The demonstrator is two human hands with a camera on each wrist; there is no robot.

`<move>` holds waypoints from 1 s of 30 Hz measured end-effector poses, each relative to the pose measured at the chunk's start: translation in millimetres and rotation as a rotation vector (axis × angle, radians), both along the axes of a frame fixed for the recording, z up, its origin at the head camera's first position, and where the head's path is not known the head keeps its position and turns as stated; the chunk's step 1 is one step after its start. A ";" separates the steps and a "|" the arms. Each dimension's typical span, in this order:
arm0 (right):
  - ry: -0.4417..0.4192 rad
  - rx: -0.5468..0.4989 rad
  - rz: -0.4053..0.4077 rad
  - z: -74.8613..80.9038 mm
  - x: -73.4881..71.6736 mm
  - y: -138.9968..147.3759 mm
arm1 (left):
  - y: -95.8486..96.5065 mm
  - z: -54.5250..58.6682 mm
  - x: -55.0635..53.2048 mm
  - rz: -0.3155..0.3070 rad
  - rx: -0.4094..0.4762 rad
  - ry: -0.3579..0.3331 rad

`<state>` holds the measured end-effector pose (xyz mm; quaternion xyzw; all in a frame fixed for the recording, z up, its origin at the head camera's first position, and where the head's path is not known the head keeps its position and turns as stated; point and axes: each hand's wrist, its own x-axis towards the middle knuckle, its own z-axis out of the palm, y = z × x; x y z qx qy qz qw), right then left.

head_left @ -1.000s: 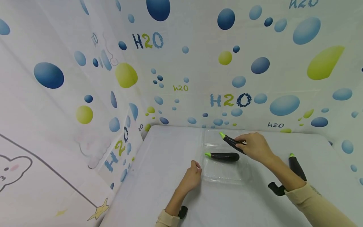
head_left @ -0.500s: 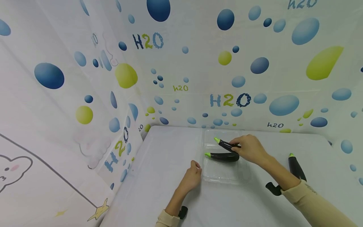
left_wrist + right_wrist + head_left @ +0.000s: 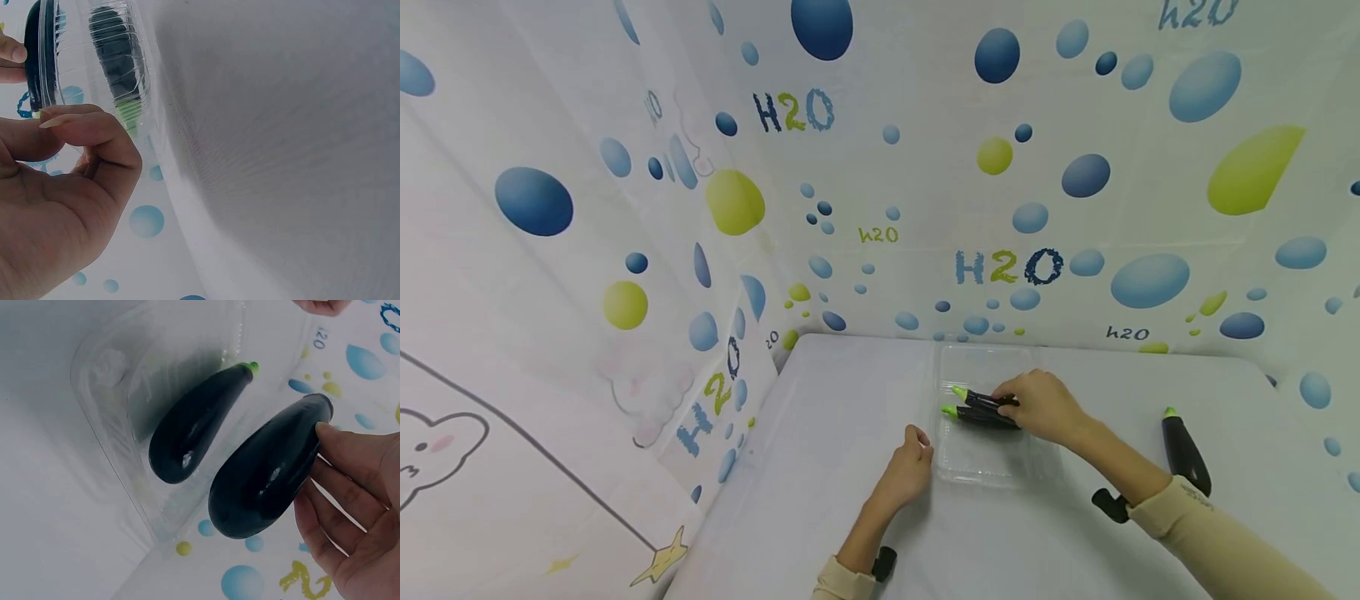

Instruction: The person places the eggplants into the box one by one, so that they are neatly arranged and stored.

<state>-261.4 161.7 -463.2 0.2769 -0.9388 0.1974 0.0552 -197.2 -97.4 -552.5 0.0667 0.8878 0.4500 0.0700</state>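
My right hand grips a dark eggplant with a green tip between thumb and fingers, holding it over an open clear plastic box. A second eggplant lies inside the box, its green stem pointing left in the head view. The held one overlaps it there. My left hand is at the box's left edge, thumb and curled forefinger pinching the rim, as the left wrist view shows from close by.
Another eggplant lies on the white table at the right, near my right sleeve. Behind the table hangs a white sheet printed with blue and green spots. A similar sheet covers the left side.
My right hand has moved left and nearer with the held eggplant, bringing it down beside the one in the box. The left hand has stayed in place.
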 end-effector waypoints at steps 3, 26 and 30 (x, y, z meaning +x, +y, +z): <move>-0.008 -0.004 0.028 -1.6 1.9 -3.8 | -0.1 0.0 -0.4 0.000 -0.002 0.007; -0.015 0.051 0.073 -21.9 -2.6 -22.5 | -0.7 -1.3 -1.6 0.004 -0.006 0.033; -0.013 0.078 0.066 -24.7 -3.7 -25.4 | -1.1 -0.8 -1.4 0.004 -0.008 0.038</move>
